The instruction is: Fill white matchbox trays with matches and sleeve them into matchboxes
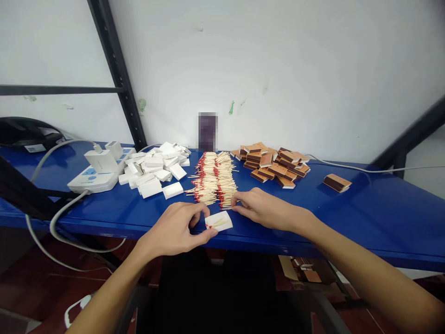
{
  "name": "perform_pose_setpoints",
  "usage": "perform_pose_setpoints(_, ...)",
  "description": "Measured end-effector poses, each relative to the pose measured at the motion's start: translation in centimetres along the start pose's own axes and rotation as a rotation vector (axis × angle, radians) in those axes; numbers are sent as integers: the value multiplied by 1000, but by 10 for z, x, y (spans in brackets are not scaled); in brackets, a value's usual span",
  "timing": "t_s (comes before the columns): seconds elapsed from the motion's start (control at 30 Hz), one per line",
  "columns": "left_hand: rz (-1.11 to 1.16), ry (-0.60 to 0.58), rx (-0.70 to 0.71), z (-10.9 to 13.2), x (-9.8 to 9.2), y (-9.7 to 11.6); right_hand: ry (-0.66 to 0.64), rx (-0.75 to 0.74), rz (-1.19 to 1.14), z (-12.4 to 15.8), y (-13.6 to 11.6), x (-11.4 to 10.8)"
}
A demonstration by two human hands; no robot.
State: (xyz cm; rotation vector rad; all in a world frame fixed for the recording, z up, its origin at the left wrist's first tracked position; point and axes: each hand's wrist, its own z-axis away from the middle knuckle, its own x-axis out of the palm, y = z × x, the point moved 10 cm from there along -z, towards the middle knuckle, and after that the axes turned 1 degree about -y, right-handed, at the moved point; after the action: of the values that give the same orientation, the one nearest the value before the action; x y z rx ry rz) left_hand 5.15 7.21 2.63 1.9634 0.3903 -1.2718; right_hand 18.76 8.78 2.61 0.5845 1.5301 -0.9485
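My left hand (181, 227) grips a small white matchbox tray (224, 221) by its left end, thumb in front and fingers behind. A few red-headed matches lie inside that tray. Just behind it, a long heap of matches (208, 178) stretches back toward the wall in two rows. At the heap's near right edge my right hand (259, 206) has its thumb and forefinger pinched on matches; how many is hidden. Left of the heap is a pile of white matchbox trays (151, 188). To its right lies a pile of brown matchbox sleeves (278, 169).
A single matchbox (337, 182) lies apart on the right of the blue tabletop (375, 208). On the left sits a white power strip (100, 178) with chargers and cables. A dark blurred object (207, 132) leans on the wall. Below the table is an open carton (288, 268).
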Motion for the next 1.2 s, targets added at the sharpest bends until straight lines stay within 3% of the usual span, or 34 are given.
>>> perform_pose_setpoints(0.3, 8, -14, 5, -1, 0, -1, -74, -16, -12, -4, -8, 4)
perform_pose_setpoints(0.57, -14, -5, -7, 0, 2, -2, 25, -35, -115, 5, -22, -18)
perform_pose_setpoints(0.8, -19, 7, 0, 0, 2, -2, -42, -106, -120, 7, -53, 0)
perform_pose_setpoints(1.2, -31, 22, -11, 0, 1, -1, 35, 47, -40, 15, -14, -16)
